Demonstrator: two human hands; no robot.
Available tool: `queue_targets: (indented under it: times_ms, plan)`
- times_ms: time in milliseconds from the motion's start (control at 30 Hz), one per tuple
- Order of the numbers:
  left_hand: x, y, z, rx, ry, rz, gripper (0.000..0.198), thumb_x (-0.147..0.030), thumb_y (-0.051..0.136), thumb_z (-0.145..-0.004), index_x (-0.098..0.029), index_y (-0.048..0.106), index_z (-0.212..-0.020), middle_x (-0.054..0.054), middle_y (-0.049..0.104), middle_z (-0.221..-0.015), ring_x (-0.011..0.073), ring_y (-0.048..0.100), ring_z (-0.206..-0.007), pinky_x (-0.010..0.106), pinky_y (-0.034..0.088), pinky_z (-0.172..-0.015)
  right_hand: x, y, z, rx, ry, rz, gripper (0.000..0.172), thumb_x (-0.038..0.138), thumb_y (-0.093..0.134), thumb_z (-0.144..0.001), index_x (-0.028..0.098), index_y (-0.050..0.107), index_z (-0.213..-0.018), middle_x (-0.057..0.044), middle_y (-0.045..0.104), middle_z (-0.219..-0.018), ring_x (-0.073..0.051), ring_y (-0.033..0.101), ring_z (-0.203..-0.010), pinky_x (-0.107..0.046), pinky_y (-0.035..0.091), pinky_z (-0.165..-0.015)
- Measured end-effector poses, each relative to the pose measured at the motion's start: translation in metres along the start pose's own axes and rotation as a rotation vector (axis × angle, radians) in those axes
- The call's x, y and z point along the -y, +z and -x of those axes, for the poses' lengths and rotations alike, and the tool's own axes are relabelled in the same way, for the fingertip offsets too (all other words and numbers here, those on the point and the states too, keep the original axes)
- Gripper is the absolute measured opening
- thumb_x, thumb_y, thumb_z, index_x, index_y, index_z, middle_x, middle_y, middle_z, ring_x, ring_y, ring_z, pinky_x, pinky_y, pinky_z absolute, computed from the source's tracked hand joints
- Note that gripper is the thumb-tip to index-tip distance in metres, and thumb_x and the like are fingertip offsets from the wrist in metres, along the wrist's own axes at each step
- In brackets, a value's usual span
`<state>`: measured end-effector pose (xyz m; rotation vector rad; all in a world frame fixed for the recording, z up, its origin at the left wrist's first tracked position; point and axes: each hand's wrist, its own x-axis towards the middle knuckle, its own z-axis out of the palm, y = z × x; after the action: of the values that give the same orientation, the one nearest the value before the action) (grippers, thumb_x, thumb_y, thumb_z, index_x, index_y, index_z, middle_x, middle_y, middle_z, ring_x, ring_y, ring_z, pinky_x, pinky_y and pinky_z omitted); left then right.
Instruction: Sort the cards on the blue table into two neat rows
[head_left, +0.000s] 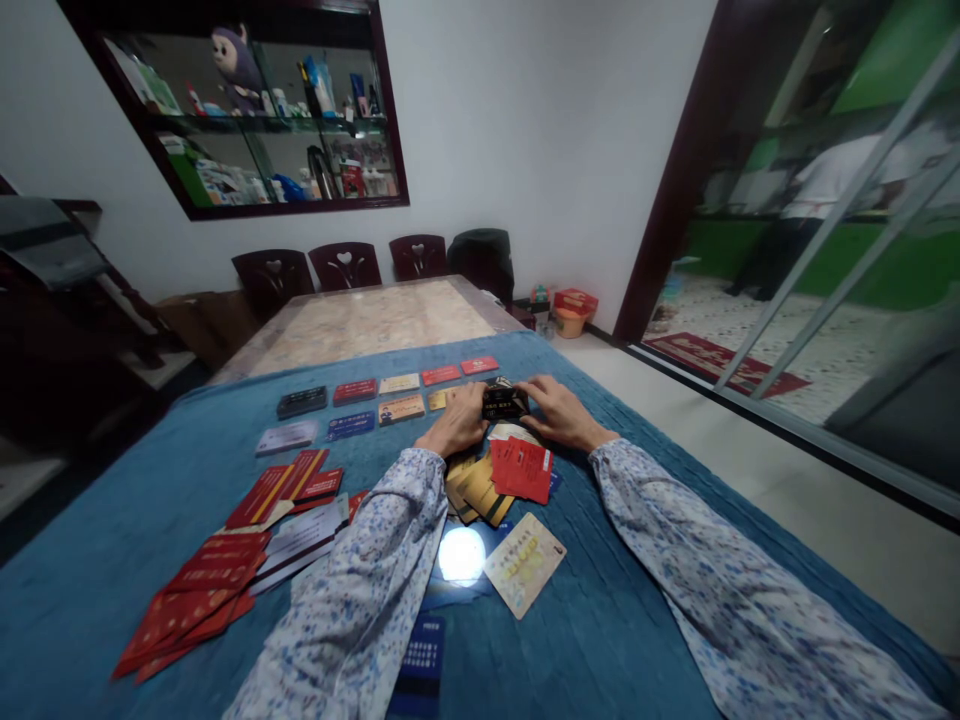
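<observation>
Between my two hands is a black card stack (506, 402) with pale print, gripped at its ends. My left hand (461, 420) is closed on its left end, and my right hand (561, 410) pinches the right end. Just below them lie loose red cards (525, 468) over gold cards (484, 490). A cream card (525, 565) sits nearer to me, beside a bright glare spot. Beyond my left hand, small card stacks stand in rows, among them a black stack (302, 402), a blue stack (351, 425) and an orange stack (402, 409).
Fanned red cards (199, 595) and white striped cards (300, 540) spread on the left of the blue cloth (600, 600). A dark blue card (420, 660) lies by my left sleeve. Chairs (345, 266) line the table's far end. A person (829, 190) stands behind the glass door.
</observation>
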<state>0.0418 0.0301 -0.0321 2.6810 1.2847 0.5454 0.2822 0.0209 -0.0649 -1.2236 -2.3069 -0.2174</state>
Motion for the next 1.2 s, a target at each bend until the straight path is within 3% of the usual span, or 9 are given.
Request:
queue_targets:
  times_ms: [300, 733, 1200]
  plan:
    - [-0.009, -0.007, 0.001, -0.011, -0.015, -0.173, 0.046, -0.019, 0.067, -0.083, -0.016, 0.054, -0.127, 0.017, 0.056, -0.136, 0.0339, 0.051, -0.128, 0.049, 0.041, -0.102, -0.009, 0.003, -0.001, -0.058, -0.080, 0.000, 0.056, 0.024, 0.067, -0.085, 0.018, 0.057, -0.140, -0.017, 0.060, -0.129, -0.032, 0.055, -0.114, -0.048, 0.053, -0.095]
    - [-0.008, -0.015, -0.004, -0.022, -0.023, -0.219, 0.045, -0.027, 0.070, -0.086, -0.018, 0.058, -0.129, 0.015, 0.058, -0.136, 0.0329, 0.050, -0.128, 0.048, 0.038, -0.103, -0.021, 0.005, -0.011, -0.126, -0.115, -0.071, 0.048, 0.016, 0.069, -0.087, 0.020, 0.063, -0.134, -0.016, 0.064, -0.126, -0.031, 0.058, -0.110, -0.054, 0.053, -0.098]
    - [0.006, -0.032, -0.026, 0.040, -0.077, -0.249, 0.037, -0.029, 0.068, -0.088, -0.021, 0.062, -0.124, 0.015, 0.059, -0.135, 0.0350, 0.046, -0.129, 0.053, 0.037, -0.105, -0.028, -0.004, -0.052, 0.073, -0.109, -0.065, 0.045, 0.012, 0.069, -0.084, 0.019, 0.068, -0.128, -0.016, 0.066, -0.128, -0.029, 0.059, -0.113, -0.048, 0.051, -0.099]
